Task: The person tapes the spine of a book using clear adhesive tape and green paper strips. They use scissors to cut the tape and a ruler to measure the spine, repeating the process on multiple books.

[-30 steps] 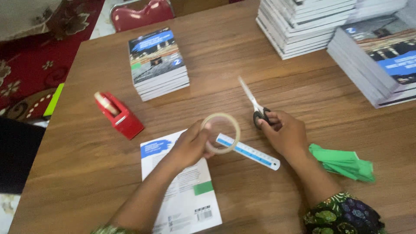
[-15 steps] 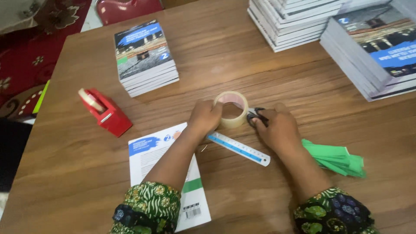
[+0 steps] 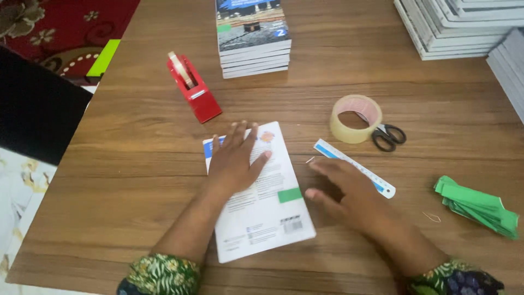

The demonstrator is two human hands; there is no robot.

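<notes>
We're pressing our left hand (image 3: 234, 161) flat, fingers spread, on the white rectangular paperback booklet (image 3: 261, 205) — our right hand (image 3: 349, 188) is hovering open just beside it, gripping nothing, by the blue-and-white plastic ruler (image 3: 355, 167).

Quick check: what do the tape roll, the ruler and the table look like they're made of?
Tape roll: clear glossy plastic film, likely on a card core.
Ruler: thin white and blue plastic, probably.
Table: wood or wood-look laminate, grain lines visible, satin finish.
</notes>
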